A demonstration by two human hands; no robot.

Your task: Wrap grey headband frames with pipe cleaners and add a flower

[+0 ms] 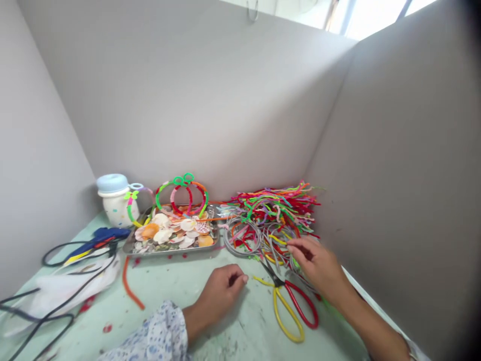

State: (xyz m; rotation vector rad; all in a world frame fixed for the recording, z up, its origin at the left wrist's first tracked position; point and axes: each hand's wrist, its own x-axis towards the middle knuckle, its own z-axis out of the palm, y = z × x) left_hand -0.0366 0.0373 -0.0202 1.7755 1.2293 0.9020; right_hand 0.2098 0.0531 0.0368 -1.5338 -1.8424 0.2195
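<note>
My left hand point(221, 288) rests on the table with its fingers curled in, and nothing shows in them. Over the tangle at the right, my right hand point(319, 263) pinches a short yellow pipe cleaner point(278, 240) at its fingertips. Below it lie scissors point(278, 284) with one red and one yellow handle, blades pointing away from me. Coils of grey wire point(243, 253) sit between the hands, mixed with red and yellow pipe cleaner bits. Behind them is a heap of multicoloured pipe cleaners point(281, 200).
A metal tray point(173, 254) of seashells holds pipe-cleaner-wrapped headbands point(205, 193) at the back. A white jar with a blue lid point(116, 205), a blue-handled tool point(101, 238), black cable point(71, 291) and plastic bag point(52, 296) are on the left. Grey panels point(210, 100) enclose the table.
</note>
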